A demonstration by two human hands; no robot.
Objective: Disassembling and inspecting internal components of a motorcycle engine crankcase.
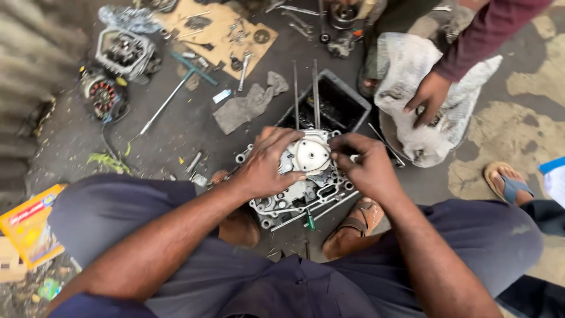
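Here, at the far left edge, a yellow-orange carton point(29, 227) lies on the ground; I cannot tell what is in it. Above it, a stator with copper windings point(101, 96) and a finned cylinder head point(123, 52) sit side by side, set well apart from the work, and a long T-handle wrench point(173, 91) lies just beside them within reach. A sheet of cardboard point(215, 32) serves as a parts mat, keeping bolts and small sockets off the oily floor, with a grey rag point(247, 106) near its lower edge. In the middle, the engine crankcase point(300, 188) rests on the ground between the person's knees, likely so it stays steady. The left hand point(268, 165) lies spread over its top, fingers curled and pressing down, while the right hand point(365, 165) pinches at the rim of the round white cover point(311, 154). Just behind, a black rectangular tray point(347, 103) holds dark liquid, apparently oil, and two long studs point(306, 94) stand before it. Further right, another person's hand point(428, 97) presses a white cloth point(412, 88) into a round metal basin point(388, 138).
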